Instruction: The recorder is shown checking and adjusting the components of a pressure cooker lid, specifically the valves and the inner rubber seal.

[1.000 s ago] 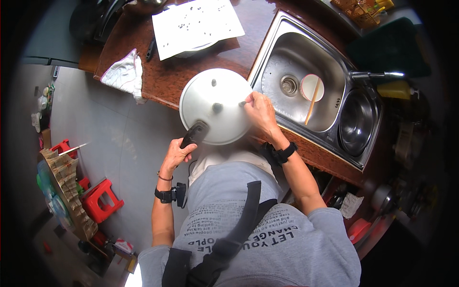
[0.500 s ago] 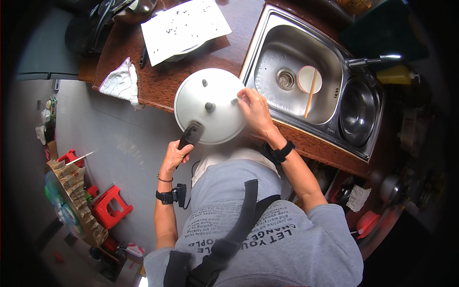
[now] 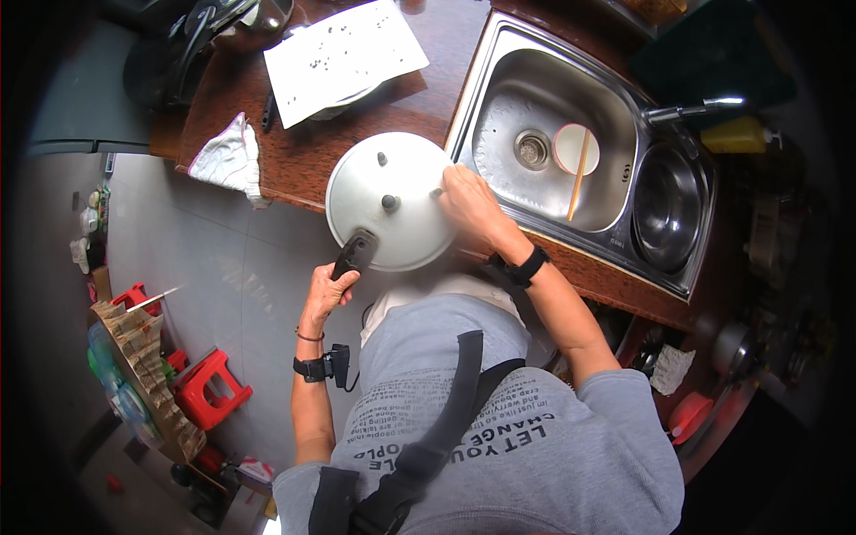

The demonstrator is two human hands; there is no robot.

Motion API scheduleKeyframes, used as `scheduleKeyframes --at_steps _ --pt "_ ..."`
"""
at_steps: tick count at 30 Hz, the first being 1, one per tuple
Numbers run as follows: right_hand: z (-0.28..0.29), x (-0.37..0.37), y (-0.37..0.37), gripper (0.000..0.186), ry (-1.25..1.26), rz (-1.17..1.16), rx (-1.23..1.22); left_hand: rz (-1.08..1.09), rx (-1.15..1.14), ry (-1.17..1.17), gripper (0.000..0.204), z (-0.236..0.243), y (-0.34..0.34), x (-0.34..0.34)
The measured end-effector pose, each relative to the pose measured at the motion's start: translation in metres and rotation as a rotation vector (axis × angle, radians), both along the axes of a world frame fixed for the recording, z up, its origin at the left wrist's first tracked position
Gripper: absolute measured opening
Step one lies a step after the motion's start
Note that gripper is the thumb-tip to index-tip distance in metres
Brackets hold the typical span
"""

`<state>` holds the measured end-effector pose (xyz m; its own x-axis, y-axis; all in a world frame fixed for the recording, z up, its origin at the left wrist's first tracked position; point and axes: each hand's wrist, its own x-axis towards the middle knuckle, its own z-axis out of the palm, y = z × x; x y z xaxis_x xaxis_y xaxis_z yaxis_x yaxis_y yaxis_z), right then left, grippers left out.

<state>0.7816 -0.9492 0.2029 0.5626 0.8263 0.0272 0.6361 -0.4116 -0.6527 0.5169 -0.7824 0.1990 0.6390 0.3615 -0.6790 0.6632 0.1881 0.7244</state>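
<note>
A round pale grey pressure cooker lid (image 3: 406,234) is in front of me at the counter edge, its top facing up. Dark fittings rise from it, one at the centre and another toward the far rim. My left hand (image 3: 328,287) is wrapped round its black handle (image 3: 356,253) at the near left. At the lid's right rim, the bent fingers of my right hand (image 3: 473,205) close by a small dark fitting (image 3: 436,193). What those fingertips hold is hidden. Whether a pot is under the lid, I cannot tell.
Right of the lid is a steel sink (image 3: 508,98) with a bowl (image 3: 569,147) and chopsticks (image 3: 580,183). Behind it, a white sheet (image 3: 357,67) with small dark bits lies on the brown counter (image 3: 303,165). A white cloth (image 3: 227,160) hangs over the left edge.
My right hand has shifted slightly at the rim, and its fingers have folded in closer. The left hand keeps its grip on the handle.
</note>
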Motion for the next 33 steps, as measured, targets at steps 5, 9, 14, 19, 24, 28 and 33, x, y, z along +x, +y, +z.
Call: scheduleKeyframes --at_steps 5,9,14,19,24,28,33 --pt "0.005 0.002 -0.012 0.009 0.18 0.061 0.115 -0.004 0.0 -0.013 0.025 -0.001 0.002 0.0" --pt "0.021 -0.003 -0.007 0.012 0.308 -0.103 0.148 -0.007 -0.026 -0.022 0.026 0.003 0.003 0.002" --pt "0.014 -0.005 -0.005 0.015 0.239 -0.135 0.145 -0.054 -0.011 0.009 0.029 0.005 0.004 0.003" --pt "0.012 0.001 -0.002 0.01 0.312 -0.216 0.001 -0.06 -0.009 0.002 0.031 0.004 0.004 0.005" --pt "0.014 0.006 0.004 0.015 0.354 -0.223 -0.117 -0.078 -0.01 -0.007 0.032 0.003 0.004 0.002" --pt "0.011 0.006 0.006 0.016 0.373 -0.219 -0.099 -0.055 -0.007 -0.021 0.031 0.0 0.005 0.001" --pt "0.01 0.0 0.005 0.019 0.273 -0.187 0.034 -0.048 0.012 -0.031 0.027 0.001 0.003 0.003"
